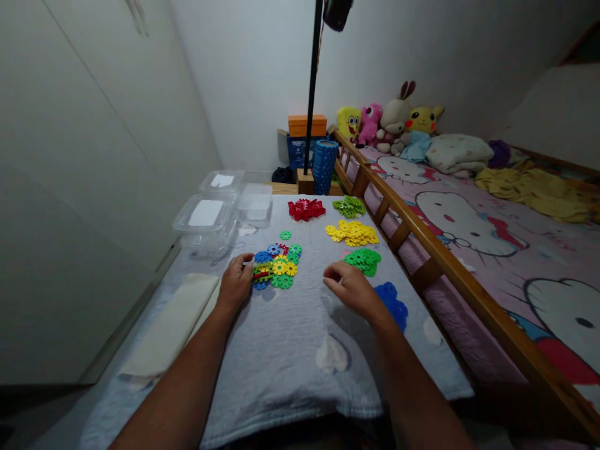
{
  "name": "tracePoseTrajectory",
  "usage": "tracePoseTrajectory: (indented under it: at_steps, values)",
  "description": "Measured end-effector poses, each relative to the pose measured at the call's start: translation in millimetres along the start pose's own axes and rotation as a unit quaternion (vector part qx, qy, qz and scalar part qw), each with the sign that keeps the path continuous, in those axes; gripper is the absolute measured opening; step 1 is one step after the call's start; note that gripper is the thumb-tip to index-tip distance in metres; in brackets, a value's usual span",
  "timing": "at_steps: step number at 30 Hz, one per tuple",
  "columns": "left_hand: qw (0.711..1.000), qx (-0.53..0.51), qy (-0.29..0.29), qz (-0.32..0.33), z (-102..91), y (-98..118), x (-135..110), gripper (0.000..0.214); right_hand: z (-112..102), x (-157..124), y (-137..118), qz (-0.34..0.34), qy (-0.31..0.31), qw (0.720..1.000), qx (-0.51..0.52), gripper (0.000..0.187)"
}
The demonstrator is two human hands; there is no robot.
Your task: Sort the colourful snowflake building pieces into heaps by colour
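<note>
A mixed pile of plastic snowflake discs (280, 267) in blue, green, yellow and red lies mid-table. My left hand (238, 280) rests at the pile's left edge, its fingers loosely bent and apart, with nothing seen in them. Over the cloth to the right hovers my right hand (345, 284), fingers curled toward the thumb; whatever they may hold is hidden. Just behind it is a heap of green discs (365, 260). A heap of dark blue discs (392, 305) is partly covered by my right forearm. Alone above the mixed pile lies one green disc (285, 235).
Farther back are heaps of yellow discs (352, 233), red discs (306, 209) and lime discs (349, 207). Clear plastic boxes (206, 228) stand at the back left, near a folded beige cloth (173, 325). A wooden bed rail (412, 250) borders the table's right side.
</note>
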State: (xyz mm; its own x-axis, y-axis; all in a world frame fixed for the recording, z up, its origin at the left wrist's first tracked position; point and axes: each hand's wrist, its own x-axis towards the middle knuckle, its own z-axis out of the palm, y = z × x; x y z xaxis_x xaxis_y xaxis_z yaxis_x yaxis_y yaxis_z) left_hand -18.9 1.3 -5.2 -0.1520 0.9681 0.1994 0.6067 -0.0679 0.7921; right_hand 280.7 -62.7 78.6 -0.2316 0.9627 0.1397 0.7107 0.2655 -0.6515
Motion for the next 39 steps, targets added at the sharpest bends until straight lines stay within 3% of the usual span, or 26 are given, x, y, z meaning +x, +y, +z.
tracePoseTrajectory:
  at_steps: [5, 10, 12, 17, 20, 23, 27, 31, 35, 39]
  values:
    - [1.0, -0.008, -0.006, -0.01, -0.4, 1, 0, 0.04, 57, 78, -27, -0.03, -0.059, 0.995, -0.073, 0.012]
    - [0.999, -0.001, -0.026, -0.028, -1.7, 5, 0, 0.041, 100, 140, -33, -0.018, -0.066, 0.982, -0.175, 0.037]
    - [0.999, 0.003, -0.028, -0.025, -2.2, 6, 0, 0.041, 108, 155, -31, -0.008, -0.076, 0.975, -0.209, 0.044]
    - [0.999, 0.005, -0.034, -0.025, -1.4, 4, -1, 0.042, 111, 173, -23, -0.031, -0.113, 0.963, -0.241, 0.035]
    - [0.999, 0.007, -0.036, -0.03, -0.8, 2, -1, 0.043, 112, 175, -20, -0.058, -0.078, 0.971, -0.22, 0.034]
    - [0.999, 0.013, -0.037, -0.033, -1.5, 3, -2, 0.044, 109, 173, -18, -0.07, -0.069, 0.984, -0.148, 0.02]
    - [0.999, 0.017, -0.04, -0.028, -3.2, 5, -2, 0.045, 78, 163, -2, -0.043, -0.066, 0.997, 0.014, 0.009]
    - [0.998, 0.024, -0.041, -0.03, -2.8, 5, -2, 0.047, 12, 135, 30, -0.015, -0.019, 0.992, 0.121, 0.008]
    - [0.998, 0.027, -0.042, -0.025, -2.0, 3, -1, 0.047, -53, 78, 70, 0.078, 0.012, 0.987, 0.139, 0.02]
    - [0.998, 0.038, -0.041, -0.021, -1.9, 2, 0, 0.047, -89, 8, 103, 0.16, 0.013, 0.978, 0.13, 0.025]
